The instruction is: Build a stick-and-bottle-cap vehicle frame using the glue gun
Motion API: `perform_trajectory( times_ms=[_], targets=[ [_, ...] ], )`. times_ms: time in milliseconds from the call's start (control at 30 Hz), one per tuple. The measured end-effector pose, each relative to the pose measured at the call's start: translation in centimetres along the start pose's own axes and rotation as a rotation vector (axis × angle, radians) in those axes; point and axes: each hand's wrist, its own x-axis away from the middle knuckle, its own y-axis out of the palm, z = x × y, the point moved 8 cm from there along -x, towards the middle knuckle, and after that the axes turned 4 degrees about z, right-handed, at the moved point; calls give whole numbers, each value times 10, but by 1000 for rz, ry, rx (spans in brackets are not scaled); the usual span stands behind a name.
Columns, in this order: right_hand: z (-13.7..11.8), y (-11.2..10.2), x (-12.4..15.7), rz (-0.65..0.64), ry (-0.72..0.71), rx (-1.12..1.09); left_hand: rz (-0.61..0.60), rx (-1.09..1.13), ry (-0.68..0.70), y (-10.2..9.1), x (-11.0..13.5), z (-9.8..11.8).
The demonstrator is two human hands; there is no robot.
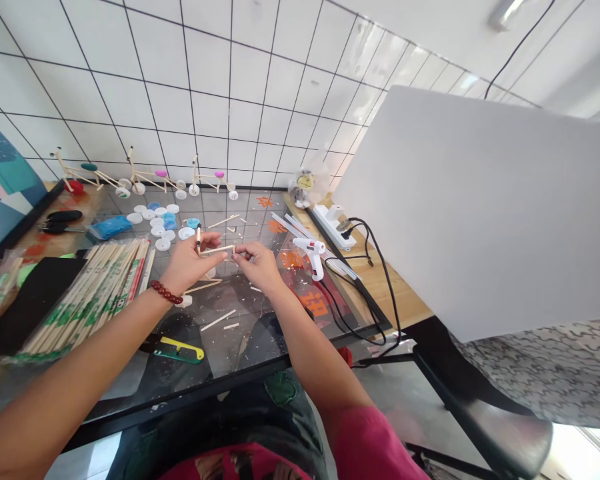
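Glass tabletop, fingers hiding wooden stick's end

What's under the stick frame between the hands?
A loose wooden stick lies on the clear sheet; the left hand and right hand cover what's directly beneath them.

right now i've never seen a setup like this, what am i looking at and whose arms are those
This is one picture from a camera worn on a person's head, looking down at their own arms, so there is no machine here. The left hand and right hand pinch a small frame of wooden sticks between them. Wood shavings lie on the glass tabletop. To the left are bundled chopsticks and white bottle caps. To the right is a white glue gun. Little stick bicycles stand by the tiled wall.
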Motion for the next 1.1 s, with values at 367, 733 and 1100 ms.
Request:
perform_trajectory(
  times_ms=[367, 733, 1100],
  targets=[
    [4, 2, -2, -4, 20, 35, 5, -46, -33, -4, 1, -9],
    [-1, 2, -1, -9, -17, 24, -13, -75, 24, -3, 3, -3],
    [3, 3, -1, -22, 31, 59, -56, -71, 90, 0, 4, 7]
  ],
)
